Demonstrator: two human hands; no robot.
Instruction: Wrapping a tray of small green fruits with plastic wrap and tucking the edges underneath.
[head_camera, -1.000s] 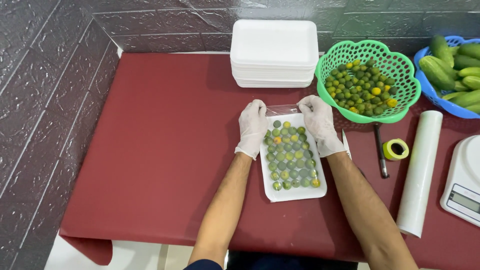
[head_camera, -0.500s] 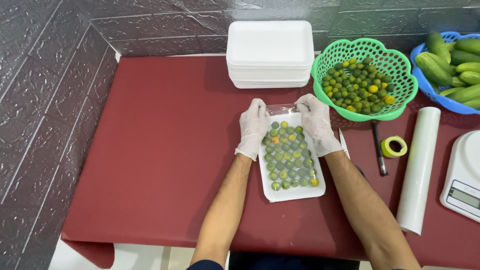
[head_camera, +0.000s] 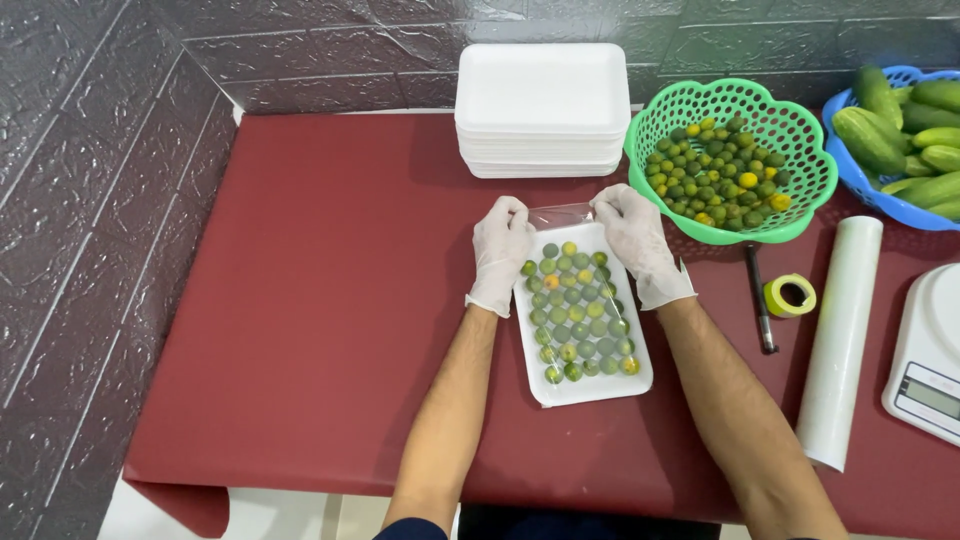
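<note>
Small green citrus fruits, a few turned yellow or orange, fill a white rectangular foam tray (head_camera: 583, 385) in rows at the middle of the dark red counter (head_camera: 300, 300). Clear plastic film (head_camera: 562, 214) lies over the fruit, gleaming along the far end of the tray, where it seems drawn over the rim; how well it is fixed underneath cannot be told. The gloved left hand (head_camera: 499, 252) grips the far left corner with curled fingers pinching film and rim together. The gloved right hand (head_camera: 635, 243) does the same at the far right corner. Judging by this, the filling looks finished and the wrapping is partly done, with the far edge in hand.

Beyond the tray stands a stack of empty white foam trays (head_camera: 543, 110). To the far right, a green plastic basket (head_camera: 800, 130) holds more loose fruit, and a blue basket (head_camera: 850, 170) of cucumbers sits past it. Right of the tray lie a dark pen-like tool (head_camera: 760, 300), a yellow-green tape roll (head_camera: 790, 296), a white roll of film (head_camera: 842, 340), and a white kitchen scale (head_camera: 925, 355).
</note>
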